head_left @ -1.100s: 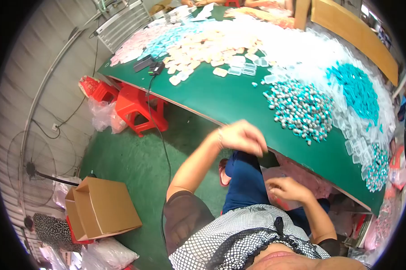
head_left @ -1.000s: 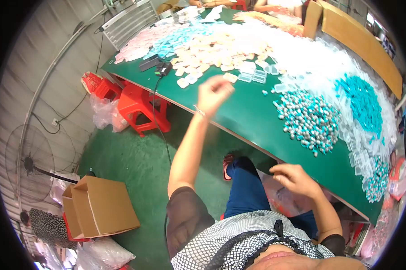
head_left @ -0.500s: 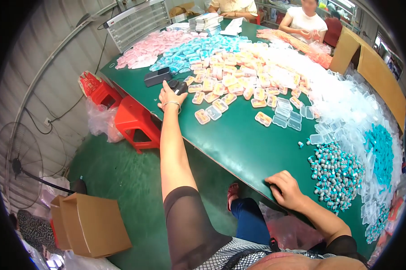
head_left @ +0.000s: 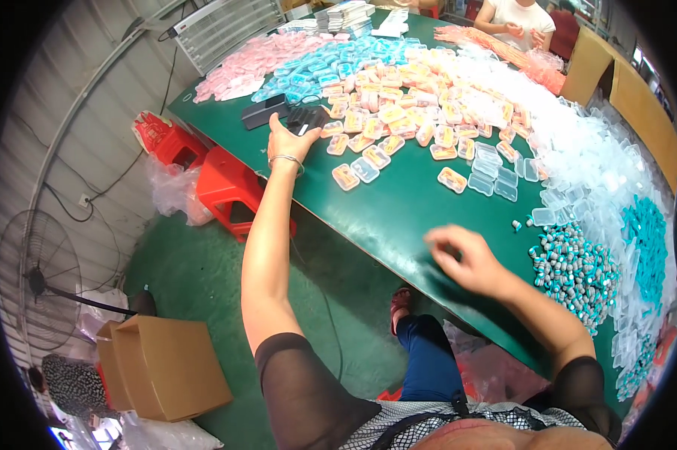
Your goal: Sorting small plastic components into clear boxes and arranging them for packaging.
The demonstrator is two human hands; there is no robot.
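At the table's left edge, my left hand (head_left: 285, 142) grips a small black box-shaped device (head_left: 307, 118), thumb along its near side. Its other fingers are partly hidden. Just left of the device lies a dark rectangular case (head_left: 264, 112). My right hand (head_left: 466, 259) hovers over the green table (head_left: 383, 217) near its front edge, slightly blurred. Its fingers are loosely curled, with a gap between thumb and forefinger and nothing visible in them. Closest to the right hand is a heap of small grey-and-teal pieces (head_left: 575, 274).
Clear cases with orange contents (head_left: 398, 112), blue cases (head_left: 331, 67), pink cases (head_left: 241, 64) and transparent empty cases (head_left: 578, 165) cover the table. Red stools (head_left: 230, 191) stand by its left edge. A cardboard box (head_left: 170, 367) and a fan (head_left: 38, 281) are at left. Another person (head_left: 518, 22) sits opposite.
My right hand has lifted from the table edge and moved inward over the tabletop. My left hand has turned the black device, which now shows a broader face. The view has shifted slightly.
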